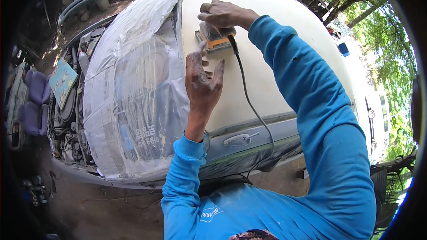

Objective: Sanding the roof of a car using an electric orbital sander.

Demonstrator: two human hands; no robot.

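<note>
- Grasping orange-trimmed electric sander from above with right hand; left hand loose, empty, just beside it, cannot tell about contact.
- Resting sander on cream car roof, near edge of masking plastic.
- Could scuff left hand by swinging sander toward it.
- Could tear masking plastic by drifting past roof edge.
- Could jerk sander off line by snagging power cord near door handle.
</note>
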